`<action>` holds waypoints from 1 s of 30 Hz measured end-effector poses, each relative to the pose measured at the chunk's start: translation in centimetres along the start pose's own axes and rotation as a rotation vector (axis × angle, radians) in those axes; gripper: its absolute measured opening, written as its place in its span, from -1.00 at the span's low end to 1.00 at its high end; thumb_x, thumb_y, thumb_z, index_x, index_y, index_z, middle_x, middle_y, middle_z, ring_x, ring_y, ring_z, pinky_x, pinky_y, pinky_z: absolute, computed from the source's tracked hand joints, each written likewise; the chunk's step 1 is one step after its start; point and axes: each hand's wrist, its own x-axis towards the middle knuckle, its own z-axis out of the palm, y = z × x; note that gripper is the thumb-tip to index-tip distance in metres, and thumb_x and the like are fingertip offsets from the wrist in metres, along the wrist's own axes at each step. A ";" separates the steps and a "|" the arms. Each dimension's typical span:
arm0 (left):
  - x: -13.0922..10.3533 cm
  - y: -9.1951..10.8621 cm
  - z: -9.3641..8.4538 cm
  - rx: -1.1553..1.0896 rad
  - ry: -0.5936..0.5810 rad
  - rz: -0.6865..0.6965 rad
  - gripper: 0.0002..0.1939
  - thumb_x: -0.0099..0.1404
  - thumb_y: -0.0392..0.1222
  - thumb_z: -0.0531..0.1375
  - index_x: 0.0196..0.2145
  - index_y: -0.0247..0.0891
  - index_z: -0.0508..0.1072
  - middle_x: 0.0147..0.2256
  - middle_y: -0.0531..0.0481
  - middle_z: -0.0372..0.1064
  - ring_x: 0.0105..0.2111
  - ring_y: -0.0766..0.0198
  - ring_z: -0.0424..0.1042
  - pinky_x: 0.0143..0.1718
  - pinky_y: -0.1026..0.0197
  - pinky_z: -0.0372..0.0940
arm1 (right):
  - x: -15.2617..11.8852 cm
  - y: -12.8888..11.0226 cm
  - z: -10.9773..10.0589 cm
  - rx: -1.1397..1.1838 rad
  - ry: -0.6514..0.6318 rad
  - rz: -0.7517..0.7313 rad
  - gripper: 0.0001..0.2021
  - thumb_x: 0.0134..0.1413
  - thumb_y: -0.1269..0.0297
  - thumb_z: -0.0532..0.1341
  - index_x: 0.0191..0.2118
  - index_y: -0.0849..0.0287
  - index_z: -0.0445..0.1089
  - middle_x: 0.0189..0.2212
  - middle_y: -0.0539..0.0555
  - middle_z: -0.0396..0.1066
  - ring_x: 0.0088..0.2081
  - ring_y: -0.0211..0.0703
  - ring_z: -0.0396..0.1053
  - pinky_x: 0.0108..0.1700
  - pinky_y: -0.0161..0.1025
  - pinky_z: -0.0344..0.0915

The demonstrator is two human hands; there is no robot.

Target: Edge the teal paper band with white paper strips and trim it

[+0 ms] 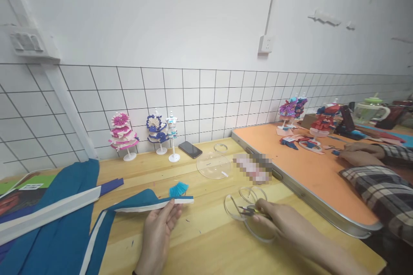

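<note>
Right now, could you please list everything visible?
Teal strip: one, teal, front left
Small tool: one, yellow-handled, right
Hoops: several, pale, beside tool
Pleated piece: one, turquoise, beyond strip
Fabric: one pile, teal, left
Loose strips: some, white/purple, left
Near stands: three, pink, navy, white, back
Phone: one, black, beside stands
Disc: one, clear, centre
Ring: one, clear, behind disc
Pixelated item: one, pinkish, centre
Wooden table: one, yellowish, foreground
Orange table: one, orange, right
Far stands: at least three, multicoloured, right
Lidded cup: one, green-topped, right
Wall: one, white, behind
Co-worker's hands: two, plaid-sleeved, right
Left hand: one, bare, pinching strip
Right hand: one, bare, gripping tool
</note>
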 end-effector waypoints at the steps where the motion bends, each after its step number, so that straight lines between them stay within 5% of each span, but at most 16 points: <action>1: 0.0 -0.1 0.0 0.008 -0.002 0.000 -0.91 0.10 -0.48 0.18 -0.40 -0.38 0.40 -0.45 -0.09 0.48 -0.41 0.26 0.49 -0.39 0.29 0.41 | 1.1 0.0 -0.7 -0.054 -0.022 -0.045 -0.68 0.17 0.04 -0.06 -0.36 0.10 0.32 -0.48 0.05 0.45 -0.46 -0.13 0.38 -0.46 -0.32 0.12; 8: -0.2 -0.3 -0.1 0.047 -0.006 -0.008 -0.90 0.10 -0.48 0.18 -0.37 -0.41 0.41 -0.45 -0.10 0.48 -0.44 0.28 0.48 -0.42 0.32 0.40 | 7.3 0.3 -2.3 -0.409 -0.020 -0.237 -0.78 0.06 0.16 0.10 -0.41 0.18 0.37 -0.50 0.14 0.45 -0.41 -0.08 0.38 -0.47 -0.31 0.01; 30: 0.3 -0.7 -0.4 0.058 -0.003 -0.021 -0.91 0.10 -0.44 0.20 -0.37 -0.40 0.39 -0.43 -0.13 0.47 -0.42 0.25 0.48 -0.43 0.28 0.40 | 13.3 -1.2 -2.4 -0.598 -0.280 -0.554 -0.84 -0.08 0.16 0.21 -0.49 0.12 0.44 -0.55 0.05 0.49 -0.46 -0.12 0.40 -0.49 -0.31 0.02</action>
